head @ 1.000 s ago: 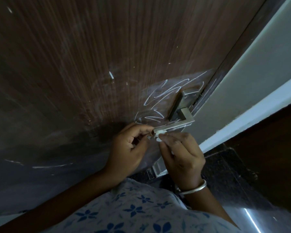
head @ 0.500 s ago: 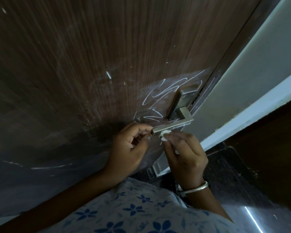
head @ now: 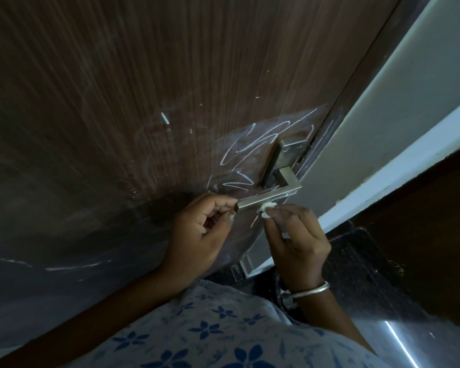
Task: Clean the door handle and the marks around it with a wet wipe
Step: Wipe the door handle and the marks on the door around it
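Right hand (head: 298,235), pinching the wet wipe (head: 266,208), slid along the door handle (head: 268,199); left hand (head: 199,229) pinches its tip; marks (head: 239,152) remain.

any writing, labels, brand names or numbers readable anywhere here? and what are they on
None: no word, label, brand or number can be read.
The white marks on the door around the handle are loose scribbles, not letters.
The handle's plate and the wet wipe show no lettering.
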